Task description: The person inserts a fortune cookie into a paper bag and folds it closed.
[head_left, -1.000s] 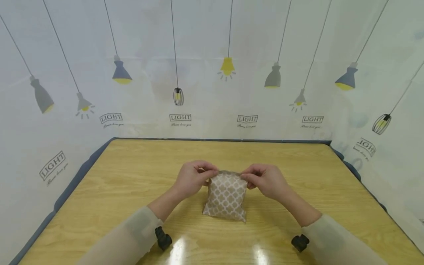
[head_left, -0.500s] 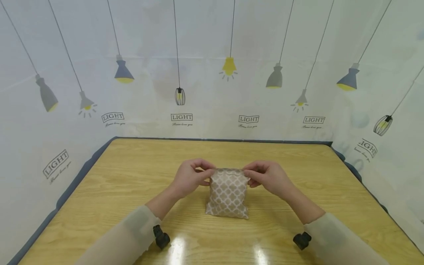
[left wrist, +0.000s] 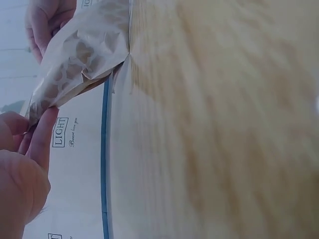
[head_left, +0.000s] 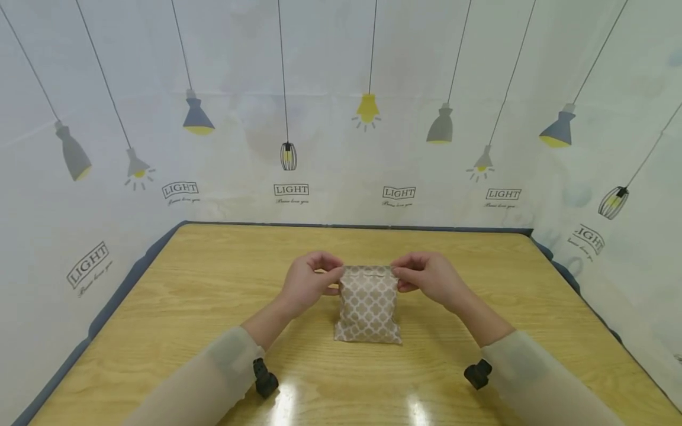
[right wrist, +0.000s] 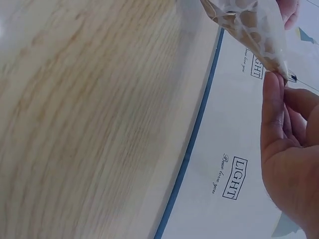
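Note:
A tan pouch [head_left: 367, 307] with a white lattice print stands upright on the wooden table, its lower edge on the surface. At its top left corner my left hand [head_left: 309, 281] pinches the edge between thumb and fingers. The top right corner is pinched the same way by my right hand [head_left: 431, 281]. Seen from the left wrist, the pouch [left wrist: 84, 55] is bulged and creased, wider at the bottom and narrowing to the pinched top. In the right wrist view, the thumb and fingers of the right hand [right wrist: 291, 129] meet on its corner. What is inside is hidden.
The light wooden table [head_left: 213, 266] has a dark blue edge strip [head_left: 362, 225] along its back. Behind it hangs a pale wall covering [head_left: 330, 136] printed with lamps. Small black devices sit on the left wrist [head_left: 264, 378] and right wrist [head_left: 478, 374].
The pouch's top edge has risen slightly and the pouch now stands more upright, a little farther from me. Both hands have moved up with it and keep their grip on the corners.

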`<control>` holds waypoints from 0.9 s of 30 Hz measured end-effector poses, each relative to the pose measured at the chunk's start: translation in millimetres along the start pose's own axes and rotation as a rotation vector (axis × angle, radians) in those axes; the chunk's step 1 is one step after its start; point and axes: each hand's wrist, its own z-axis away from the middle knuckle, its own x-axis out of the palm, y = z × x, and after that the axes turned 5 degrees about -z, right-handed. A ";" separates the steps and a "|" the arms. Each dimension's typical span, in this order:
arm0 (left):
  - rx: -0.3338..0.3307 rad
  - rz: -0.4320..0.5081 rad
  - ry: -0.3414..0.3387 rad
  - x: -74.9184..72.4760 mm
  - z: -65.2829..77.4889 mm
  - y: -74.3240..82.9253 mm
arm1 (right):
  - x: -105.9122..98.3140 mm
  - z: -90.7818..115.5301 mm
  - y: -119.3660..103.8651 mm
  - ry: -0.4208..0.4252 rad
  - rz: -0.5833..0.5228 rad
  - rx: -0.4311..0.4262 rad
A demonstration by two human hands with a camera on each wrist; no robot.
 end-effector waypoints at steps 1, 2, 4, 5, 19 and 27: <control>-0.003 0.007 0.002 -0.1 -0.4 0.0 | -0.1 -0.8 0.7 0.001 -0.009 -0.003; -0.008 0.012 0.002 -0.4 -1.1 -0.1 | -0.3 -1.6 1.2 0.002 -0.013 -0.009; -0.018 0.017 -0.001 -0.8 -3.0 0.2 | -1.0 -3.4 1.5 0.012 -0.012 -0.016; -0.021 0.019 -0.002 -1.0 -4.0 0.2 | -1.4 -4.6 1.8 0.019 -0.006 -0.018; -0.090 -0.018 -0.032 0.9 -25.7 -8.0 | -1.9 -24.5 16.8 0.052 0.119 0.000; -0.153 -0.095 -0.047 3.6 -33.2 -10.3 | -6.3 -35.1 22.9 -0.019 0.236 0.092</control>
